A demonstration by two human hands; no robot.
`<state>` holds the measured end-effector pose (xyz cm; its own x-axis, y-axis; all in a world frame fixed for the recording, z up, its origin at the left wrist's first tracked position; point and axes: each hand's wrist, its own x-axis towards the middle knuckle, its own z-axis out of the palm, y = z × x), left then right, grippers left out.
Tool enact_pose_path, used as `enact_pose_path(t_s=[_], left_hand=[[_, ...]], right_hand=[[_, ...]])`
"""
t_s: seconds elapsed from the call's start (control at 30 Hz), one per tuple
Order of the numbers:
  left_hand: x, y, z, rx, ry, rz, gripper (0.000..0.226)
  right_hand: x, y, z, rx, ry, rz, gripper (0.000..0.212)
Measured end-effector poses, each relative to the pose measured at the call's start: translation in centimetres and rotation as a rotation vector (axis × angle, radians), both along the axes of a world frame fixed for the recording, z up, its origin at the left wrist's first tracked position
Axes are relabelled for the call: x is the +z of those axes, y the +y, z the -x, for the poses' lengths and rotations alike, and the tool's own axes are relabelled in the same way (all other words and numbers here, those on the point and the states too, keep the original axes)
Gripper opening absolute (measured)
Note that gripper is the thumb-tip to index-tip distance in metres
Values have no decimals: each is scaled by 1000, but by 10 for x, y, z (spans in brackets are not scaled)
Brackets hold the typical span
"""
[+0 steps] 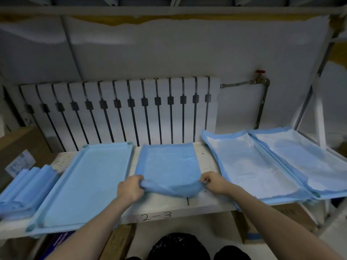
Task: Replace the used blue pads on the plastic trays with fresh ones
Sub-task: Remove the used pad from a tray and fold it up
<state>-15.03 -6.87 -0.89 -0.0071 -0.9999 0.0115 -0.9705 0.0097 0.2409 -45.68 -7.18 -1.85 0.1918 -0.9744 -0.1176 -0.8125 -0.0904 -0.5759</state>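
Bare forearms [97, 228], bare left hand [130, 188], bare right hand [214, 182]

Both bare forearms come in from the near side, angled in toward the middle. The left hand [130, 186] has its fingers curled, pinching the pad [167, 162] at its near left corner. The right hand [212, 182] pinches the near right corner the same way, knuckles up.

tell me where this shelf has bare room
Bare shelf: a narrow strip between the tray and the held pad, a wider one between that pad and the spread pads, and the front edge. Both ends are crowded.
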Motion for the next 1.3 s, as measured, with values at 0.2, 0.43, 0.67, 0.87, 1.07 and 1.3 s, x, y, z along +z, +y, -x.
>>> enact_pose_path(t_s=[0.2, 0.43, 0.67, 0.87, 1.07, 1.3], left_hand=[[-11, -5, 1, -191, -142, -363, 21], [5, -24, 18, -347, -187, -666, 35], [-29, -67, 41, -262, -41, -307, 50], [-43, -106, 37, -250, -82, -284, 30], [-51, -156, 49, -155, -44, -191, 53], [-61, -179, 33, -72, -85, -326, 58]], right_hand=[[-2, -3, 1, 121, 221, -154, 33], [-6, -18, -35, 79, 586, 4, 21], [-54, -37, -86, 341, 321, 176, 49], [-63, -105, -41, -161, 522, 74, 53], [-68, -135, -86, 231, 417, 143, 56], [-78, -192, -34, -226, 580, 72, 55]])
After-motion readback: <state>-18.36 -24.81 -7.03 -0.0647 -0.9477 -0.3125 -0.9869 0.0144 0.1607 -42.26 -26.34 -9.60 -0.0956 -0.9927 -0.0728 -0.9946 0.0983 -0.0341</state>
